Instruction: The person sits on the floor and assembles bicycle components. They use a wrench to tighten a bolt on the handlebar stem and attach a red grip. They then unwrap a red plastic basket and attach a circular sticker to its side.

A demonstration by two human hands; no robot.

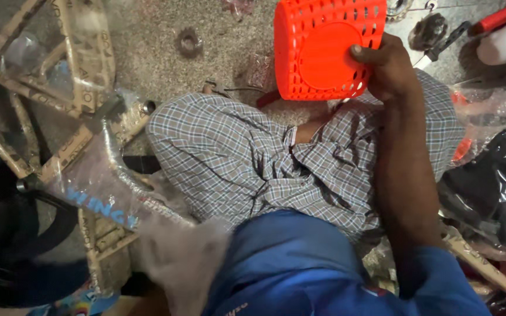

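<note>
- Lying at the left of the frame is a bicycle frame [83, 169] wrapped in brown paper and clear plastic; it rests on the speckled floor [147, 47], just beside the person's knee in checked trousers [229, 158]; a black tyre [7, 257] is in the lower left.
- The left hand is not in view; I cannot tell what it does.
- At the top centre the orange plastic basket [323, 50] is held up above the lap, its flat back toward the camera.
- The right hand [390, 67] is closed on the right edge of the basket, thumb pressed on the face, other fingers hidden behind.
- At the upper right lie small metal parts [428, 29] and a red-handled tool [496, 17]; black plastic bags [493, 187] fill the right side.
- Risk, as I judge: the grip is at one edge only, so the basket may tilt or slip down; loose parts nearby could be knocked away.
</note>
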